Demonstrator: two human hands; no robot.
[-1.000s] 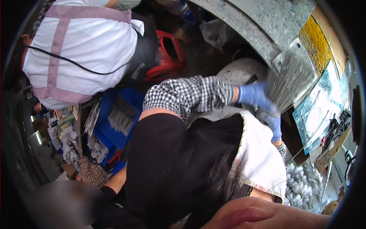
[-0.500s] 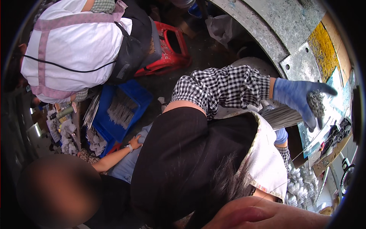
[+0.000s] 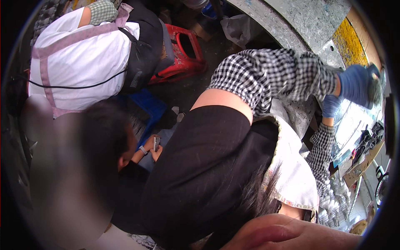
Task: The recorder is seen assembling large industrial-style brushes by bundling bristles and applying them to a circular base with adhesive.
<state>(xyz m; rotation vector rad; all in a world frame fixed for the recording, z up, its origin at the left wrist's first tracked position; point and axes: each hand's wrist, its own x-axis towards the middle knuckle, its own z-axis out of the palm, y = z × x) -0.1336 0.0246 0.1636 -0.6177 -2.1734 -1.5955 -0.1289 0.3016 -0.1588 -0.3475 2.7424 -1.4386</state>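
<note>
My left hand (image 3: 356, 85), in a blue glove with darker fingertips, reaches over the workbench on the right. Its fingers are wrapped round the end of a bundle of thin grey rods (image 3: 377, 89); most of the bundle is out of sight behind the glove. Close under the left wrist is my right hand (image 3: 331, 106), also in a blue glove. Its fingers are hidden, so what it grips cannot be made out. Both of my arms wear black-and-white checked sleeves. Beneath the hands lies a bright, pale work surface (image 3: 350, 118).
Yellow loops (image 3: 350, 43) lie on the grey metal bench top (image 3: 306, 21). Dark cords (image 3: 366, 139) and pale wrapped pieces (image 3: 335, 200) are nearby. A co-worker in white (image 3: 87, 58) is by a red stool (image 3: 179, 54). Another person's hands (image 3: 154, 146) hold a small grey object near a blue crate (image 3: 152, 108).
My left hand has moved right and its spread fingers have closed round the bundle's end. My right hand has come up beside the left wrist. The person at lower left has leaned in.
</note>
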